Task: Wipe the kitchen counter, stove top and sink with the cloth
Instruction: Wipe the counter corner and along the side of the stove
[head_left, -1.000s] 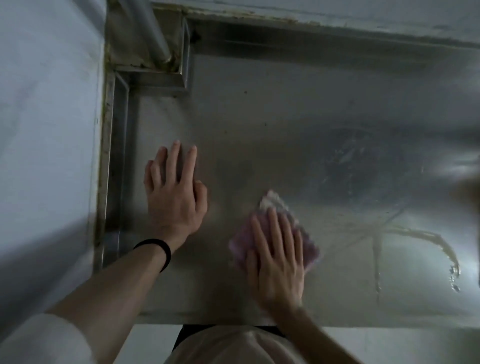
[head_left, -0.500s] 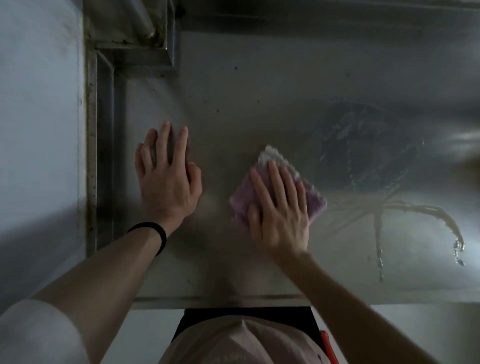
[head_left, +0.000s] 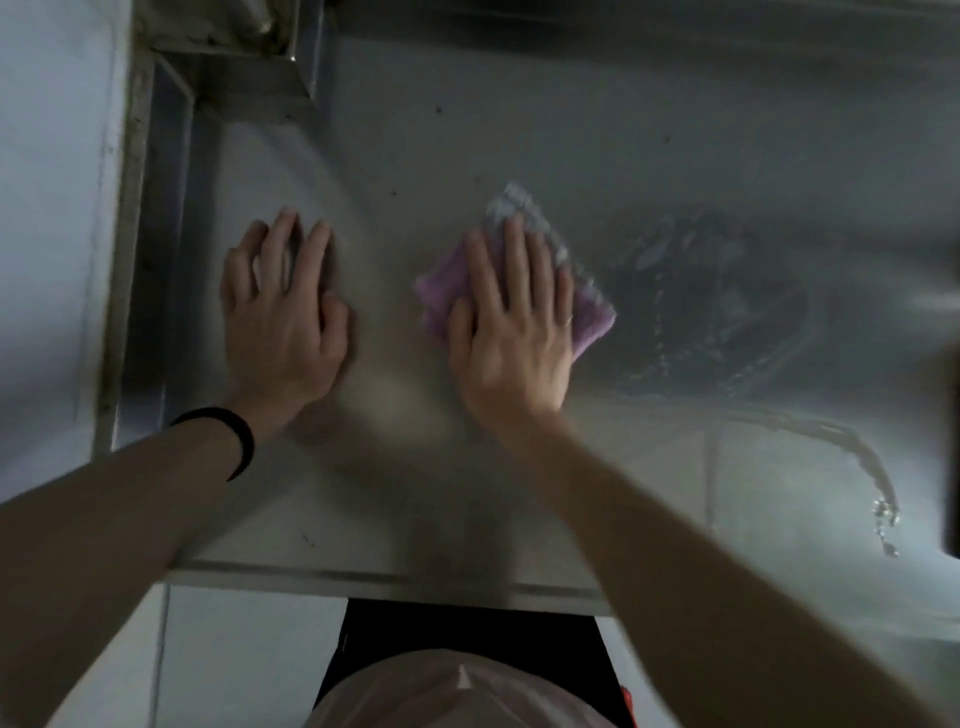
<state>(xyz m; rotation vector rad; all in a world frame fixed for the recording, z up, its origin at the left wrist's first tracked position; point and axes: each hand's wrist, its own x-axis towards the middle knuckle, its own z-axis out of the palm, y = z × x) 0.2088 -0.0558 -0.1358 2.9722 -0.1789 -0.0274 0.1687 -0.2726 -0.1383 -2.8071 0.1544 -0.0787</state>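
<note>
Head view, steel kitchen counter (head_left: 467, 130); contents are listed as seen.

1. Cloth (head_left: 592, 319): purple, with a whitish far corner, folded into a small pad. It is laid flat on the counter, roughly midway between the left and right edges and about halfway from the front edge to the back. Most of it is covered by the right hand, and its outline is blurred.

2. Right hand (head_left: 511, 338): laid palm down on the cloth. The fingers are held straight and slightly spread, and the thumb is stretched along the cloth's left side. The cloth is pressed onto the steel rather than gripped.

3. Left hand (head_left: 283, 322): set palm down on bare steel near the left edge, beside the cloth but apart from it. The fingers are extended and slightly parted. A black band (head_left: 244, 441) is worn at the wrist.

4. Wet patch (head_left: 727, 301): dark and flecked with droplets, found just right of the cloth. A thin water trail (head_left: 857, 457) is curved toward the front right corner.

5. Raised steel ledge (head_left: 171, 218): run along the left edge, with a pale wall (head_left: 52, 208) beyond it.

6. Pale garment (head_left: 457, 691): seen below the front edge.
</note>
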